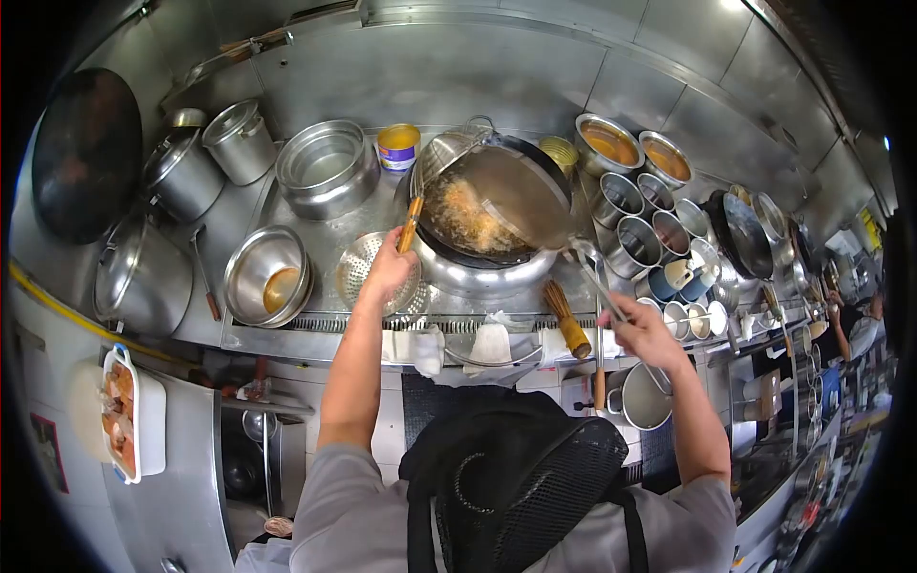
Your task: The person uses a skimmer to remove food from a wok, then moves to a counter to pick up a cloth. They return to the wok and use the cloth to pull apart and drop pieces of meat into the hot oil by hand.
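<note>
The left hand (pixel 387 270) has its fingers closed around the wooden handle (pixel 411 225) of a wire skimmer (pixel 442 158), whose head lies over the left rim of the wok (pixel 565 183). The right hand (pixel 640 329) is closed around a long metal utensil (pixel 600 285); its shaft slants up toward the wok's right side, and its far end is too blurred to make out. Golden food (pixel 468 215) sits in bubbling oil inside the wok, between the two tools.

The hands are well apart, on either side of the counter's front edge (pixel 325 336). Along that edge lie folded cloths (pixel 413 351) and a bamboo brush (pixel 567 323), which is near the right hand and leaves little room there. A perforated strainer (pixel 358 265) lies just beside the left hand, and a steel basin (pixel 267 274) stands farther left.

Behind them, the steel worktop (pixel 320 227) carries a wide pot (pixel 327 170) and a yellow-topped can (pixel 398 149). Right of the wok, sauce bowls (pixel 608 143) and steel cups (pixel 637 244) stand packed close together. A pale pot (pixel 647 396) stands below the right forearm. Steel panels (pixel 430 76) line the back wall; a white tub (pixel 145 420) of food is at far left, and another person (pixel 860 329) is at far right.
</note>
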The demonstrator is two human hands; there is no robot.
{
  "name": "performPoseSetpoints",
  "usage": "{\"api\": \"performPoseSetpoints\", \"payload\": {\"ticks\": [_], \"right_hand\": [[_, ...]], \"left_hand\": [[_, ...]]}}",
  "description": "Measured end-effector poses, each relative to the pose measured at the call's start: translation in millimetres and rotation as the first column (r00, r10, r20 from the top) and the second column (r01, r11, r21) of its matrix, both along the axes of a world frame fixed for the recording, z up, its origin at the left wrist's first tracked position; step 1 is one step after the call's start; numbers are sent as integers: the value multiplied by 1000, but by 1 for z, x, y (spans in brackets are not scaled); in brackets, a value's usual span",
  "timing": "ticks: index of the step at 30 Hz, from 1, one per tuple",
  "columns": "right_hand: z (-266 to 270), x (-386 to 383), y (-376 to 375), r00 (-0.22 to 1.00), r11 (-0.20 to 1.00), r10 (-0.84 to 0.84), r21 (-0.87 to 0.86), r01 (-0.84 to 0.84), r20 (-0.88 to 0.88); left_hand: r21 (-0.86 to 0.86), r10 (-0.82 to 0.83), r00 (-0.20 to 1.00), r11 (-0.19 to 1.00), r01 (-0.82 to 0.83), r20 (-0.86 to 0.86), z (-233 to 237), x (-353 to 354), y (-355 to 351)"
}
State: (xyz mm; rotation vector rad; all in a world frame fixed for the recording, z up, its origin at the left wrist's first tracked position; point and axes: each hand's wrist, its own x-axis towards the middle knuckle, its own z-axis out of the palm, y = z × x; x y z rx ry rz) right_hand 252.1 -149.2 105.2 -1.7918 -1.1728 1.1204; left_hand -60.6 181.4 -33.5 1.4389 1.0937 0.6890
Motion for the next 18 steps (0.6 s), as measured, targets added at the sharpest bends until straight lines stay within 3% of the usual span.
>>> {"api": "performPoseSetpoints", "payload": {"ticks": [4, 6, 10, 12, 16, 18], "right_hand": [[-23, -26, 36, 984, 994, 110, -11, -110, 141], [-46, -26, 59, 903, 948, 220, 139, -288, 369], [-61, -23, 75, 864, 955, 204, 98, -278, 461], [-74, -17, 76, 816, 931, 154, 195, -309, 557], [-79, -8, 71, 814, 921, 115, 246, -302, 569], [-74, -6, 56, 866, 955, 67, 219, -199, 495]], "left_hand": [[-108, -24, 997, 994, 32, 70, 20, 1, 0], [-105, -16, 997, 994, 23, 69, 20, 4, -2], [-119, -29, 994, 992, 41, 108, 13, 0, -4], [-124, -36, 994, 991, 48, 99, 10, -2, -5], [-49, -35, 999, 998, 36, 31, -1, 0, -2], [18, -39, 999, 999, 39, -5, -6, 3, -3]]}}
